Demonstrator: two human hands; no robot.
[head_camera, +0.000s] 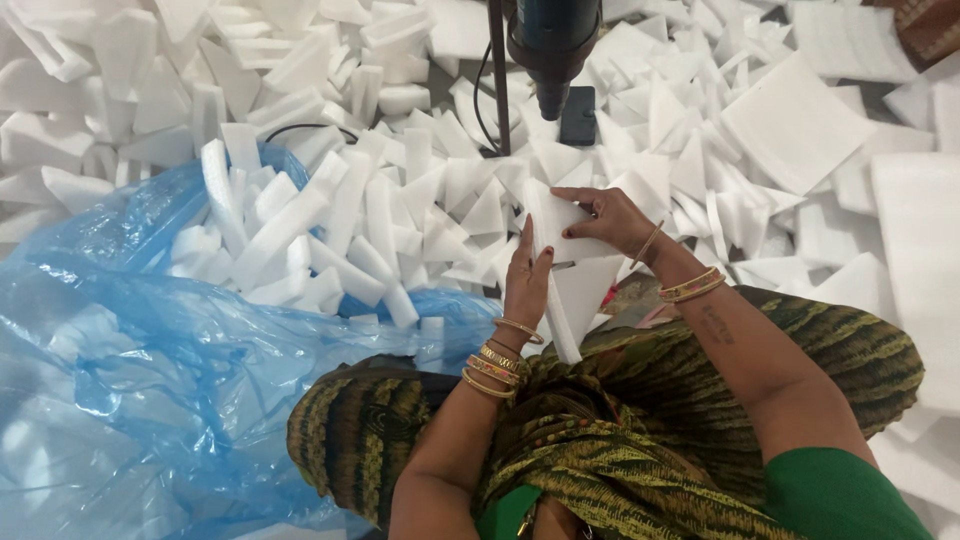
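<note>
My left hand (526, 283) and my right hand (606, 220) both grip one folded white foam sheet piece (578, 285) in front of my lap. The left hand presses its left edge with fingers straight. The right hand curls over its top edge from the right. Directly above the piece hangs a dark cylindrical tool head (552, 45) with a narrow tip pointing down, a little apart from the foam. Bangles sit on both wrists.
Heaps of cut white foam strips (330, 210) and triangles (690, 160) cover the floor all around. A large blue plastic bag (130, 360) holding foam strips lies at the left. Bigger flat foam sheets (795, 120) lie at the right. A black cable and small black box (578, 115) sit behind the tool.
</note>
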